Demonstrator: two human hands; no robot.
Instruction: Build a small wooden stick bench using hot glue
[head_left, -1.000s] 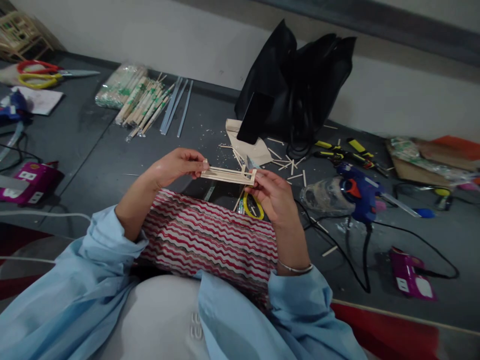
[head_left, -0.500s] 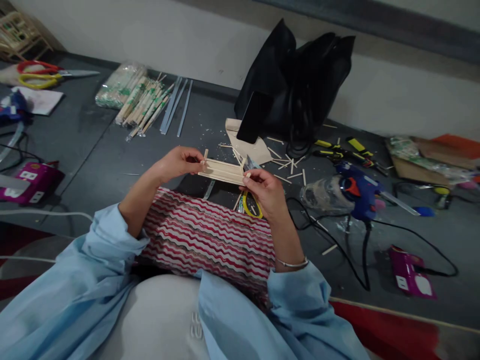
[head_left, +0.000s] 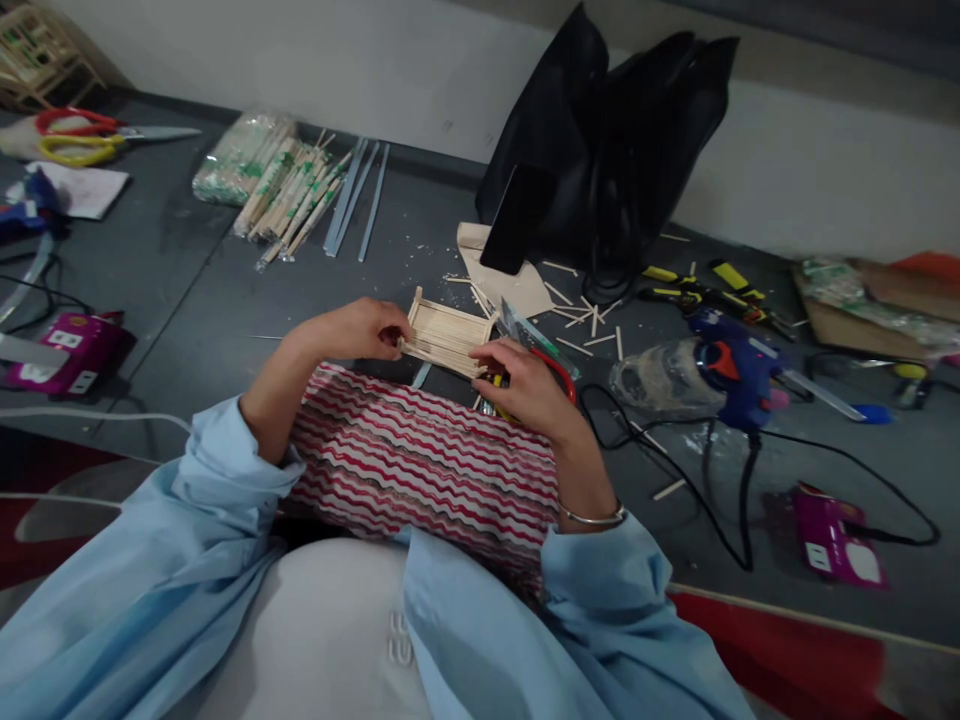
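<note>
A small panel of pale wooden sticks (head_left: 448, 328), with short sticks standing up along its two ends, is held between my hands in the middle of the view. The fingers of my left hand (head_left: 367, 328) are closed on its left end. At the near right corner, my right hand (head_left: 521, 382) pinches the panel between thumb and fingers. Right behind that hand lie scissors (head_left: 559, 372) with red and yellow handles, partly covered by it. Below the panel, a red-and-white wavy-striped cloth (head_left: 427, 450) covers my lap.
A black bag (head_left: 570, 130) leans on the wall, a phone (head_left: 517, 220) against it. Cut sticks (head_left: 592, 318) lie scattered nearby. To the right are a blue glue gun (head_left: 739, 370) with cables and a purple box (head_left: 836, 535). Wrapped stick bundles (head_left: 296, 195) lie at back left.
The panel has tilted so more of its slatted face shows. My right hand has shifted slightly down its near edge. The red scissor handle now shows beside it.
</note>
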